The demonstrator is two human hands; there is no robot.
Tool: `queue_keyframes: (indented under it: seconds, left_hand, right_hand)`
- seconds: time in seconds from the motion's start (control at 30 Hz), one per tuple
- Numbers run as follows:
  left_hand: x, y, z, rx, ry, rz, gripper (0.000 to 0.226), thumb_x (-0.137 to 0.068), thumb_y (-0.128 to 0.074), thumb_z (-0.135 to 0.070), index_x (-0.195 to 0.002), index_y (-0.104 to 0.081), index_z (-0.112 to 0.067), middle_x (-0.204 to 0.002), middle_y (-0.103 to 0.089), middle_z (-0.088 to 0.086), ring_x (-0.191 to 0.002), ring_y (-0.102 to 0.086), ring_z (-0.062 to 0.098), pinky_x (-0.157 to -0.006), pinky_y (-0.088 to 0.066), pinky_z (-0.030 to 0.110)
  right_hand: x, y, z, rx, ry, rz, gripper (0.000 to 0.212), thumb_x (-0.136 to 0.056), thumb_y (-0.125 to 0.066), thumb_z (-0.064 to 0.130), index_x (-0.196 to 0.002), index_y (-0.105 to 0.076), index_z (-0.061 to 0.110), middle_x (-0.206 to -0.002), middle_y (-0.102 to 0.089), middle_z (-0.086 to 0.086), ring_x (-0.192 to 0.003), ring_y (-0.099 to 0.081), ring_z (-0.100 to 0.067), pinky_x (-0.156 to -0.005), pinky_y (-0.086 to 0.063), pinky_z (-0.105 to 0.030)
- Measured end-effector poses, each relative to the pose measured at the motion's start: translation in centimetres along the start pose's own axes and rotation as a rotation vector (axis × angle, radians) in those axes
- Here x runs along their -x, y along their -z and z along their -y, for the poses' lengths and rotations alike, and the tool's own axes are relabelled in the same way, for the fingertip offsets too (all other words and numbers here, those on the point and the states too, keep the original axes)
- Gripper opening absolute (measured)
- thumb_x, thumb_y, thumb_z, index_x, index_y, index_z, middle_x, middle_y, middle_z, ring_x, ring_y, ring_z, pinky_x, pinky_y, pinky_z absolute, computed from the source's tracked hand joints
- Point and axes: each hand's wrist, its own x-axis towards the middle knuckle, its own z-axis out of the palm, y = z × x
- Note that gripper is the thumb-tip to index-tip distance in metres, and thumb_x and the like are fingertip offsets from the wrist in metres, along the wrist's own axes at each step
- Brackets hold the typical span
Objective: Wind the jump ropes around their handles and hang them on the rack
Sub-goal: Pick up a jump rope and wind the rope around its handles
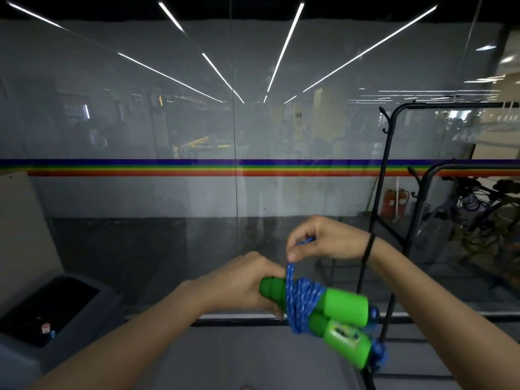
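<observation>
A: What is your left hand (242, 282) doing?

B: It is closed around the narrow ends of the two green handles (332, 313), which lie side by side and point to your right.

A: And your right hand (318, 237)?

B: It sits just above, thumb and fingers pinching the blue jump rope (299, 298). A short length runs taut from that pinch down to the coils already wrapped around the middle of the handles. A black band circles that wrist.

A: Where is the rack (394, 142)?

B: To your right, black and upright before the glass wall (168, 122) with its rainbow stripe (140, 167). A dark bin (17, 358) stands at your lower left.
</observation>
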Motion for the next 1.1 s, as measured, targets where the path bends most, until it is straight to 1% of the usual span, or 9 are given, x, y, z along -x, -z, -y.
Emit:
queue_keyframes:
  seconds: [0.13,0.23,0.33,0.43,0.53,0.7,0.83,0.97,1.1]
  left_hand:
    - [0.3,0.3,-0.4,0.550,0.066,-0.314,0.031,-0.063,-0.083,-0.009,-0.091,-0.071,-0.007,-0.081,-0.071,0.015,-0.072,-0.058,0.010,-0.068,-0.048,0.026]
    - [-0.3,-0.8,-0.9,0.837,0.156,-0.523,0.028,-0.061,-0.081,-0.005,-0.086,-0.069,-0.001,-0.076,-0.069,0.010,-0.068,-0.062,0.017,-0.065,-0.052,0.027]
    - [-0.3,-2.4,-1.0,1.103,0.252,-0.656,0.023,-0.059,-0.080,-0.003,-0.080,-0.069,-0.003,-0.068,-0.071,0.006,-0.060,-0.067,0.019,-0.061,-0.057,0.027]
    - [0.3,-3.9,-1.1,1.201,0.277,-0.660,0.017,-0.063,-0.072,-0.005,-0.080,-0.072,-0.006,-0.073,-0.071,0.009,-0.064,-0.067,0.022,-0.064,-0.058,0.030]
    - [0.5,-4.6,-1.3,1.354,0.285,-0.654,0.019,-0.068,-0.071,-0.005,-0.086,-0.071,-0.001,-0.076,-0.071,0.010,-0.067,-0.067,0.022,-0.064,-0.058,0.031]
    - [0.3,-4.0,-0.8,1.429,0.436,-0.681,0.033,-0.064,-0.070,-0.014,-0.092,-0.068,0.003,-0.082,-0.072,0.012,-0.070,-0.070,0.022,-0.075,-0.058,0.038]
    - [0.1,-3.6,-1.0,1.105,0.635,-0.625,0.031,-0.063,-0.082,-0.011,-0.091,-0.069,-0.009,-0.079,-0.071,0.007,-0.069,-0.067,0.013,-0.061,-0.056,0.023]
    - [-0.5,-3.9,-0.8,0.812,0.628,-0.732,0.064,-0.035,-0.081,-0.026,-0.093,-0.057,-0.019,-0.083,-0.069,-0.001,-0.071,-0.065,0.009,-0.065,-0.056,0.028]
    - [-1.0,-3.6,-2.1,0.919,0.519,-0.754,0.041,-0.039,-0.077,-0.028,-0.076,-0.065,-0.015,-0.070,-0.065,0.000,-0.063,-0.059,0.012,-0.060,-0.049,0.027]
  right_hand:
    - [1.3,-1.9,-2.5,-0.542,-0.107,-0.511,0.041,0.002,-0.088,0.026,-0.026,-0.058,0.031,-0.035,-0.056,0.023,-0.038,-0.054,0.009,-0.044,-0.043,-0.005]
    - [0.2,-3.3,-5.4,-0.168,0.022,-0.553,0.012,-0.063,-0.070,0.018,-0.056,-0.064,0.024,-0.052,-0.063,0.022,-0.051,-0.055,0.008,-0.053,-0.043,-0.006]
    - [-1.1,-3.7,-6.8,-0.059,-0.070,-0.547,0.026,-0.086,-0.052,0.010,-0.060,-0.049,0.010,-0.042,-0.039,0.012,-0.041,-0.035,0.002,-0.047,-0.028,-0.011]
    - [-0.4,-3.7,-8.0,0.103,-0.090,-0.568,0.034,-0.089,-0.052,0.002,-0.059,-0.056,0.017,-0.046,-0.048,0.016,-0.049,-0.046,0.010,-0.054,-0.033,-0.009]
    - [-0.1,-4.2,-7.3,0.131,-0.080,-0.565,0.033,-0.089,-0.049,0.024,-0.056,-0.046,0.029,-0.048,-0.050,0.015,-0.051,-0.045,0.005,-0.055,-0.033,-0.009]
    - [0.5,-6.1,-5.0,0.152,-0.053,-0.639,0.018,-0.090,-0.054,0.023,-0.079,-0.041,0.030,-0.055,-0.053,0.003,-0.051,-0.042,-0.004,-0.054,-0.032,-0.014]
    - [1.0,-7.1,-2.3,0.341,0.049,-0.654,0.020,-0.089,-0.053,0.017,-0.084,-0.037,0.027,-0.057,-0.050,0.009,-0.050,-0.045,0.003,-0.053,-0.032,-0.008]
    - [1.8,-7.2,-0.5,0.292,0.134,-0.625,0.008,-0.086,-0.057,0.028,-0.086,-0.052,0.022,-0.070,-0.063,0.010,-0.060,-0.055,0.000,-0.060,-0.039,-0.010]
    - [1.8,-7.3,0.1,0.066,0.200,-0.762,0.010,-0.085,-0.057,0.017,-0.083,-0.067,0.018,-0.072,-0.062,0.015,-0.068,-0.060,-0.001,-0.068,-0.045,-0.012]
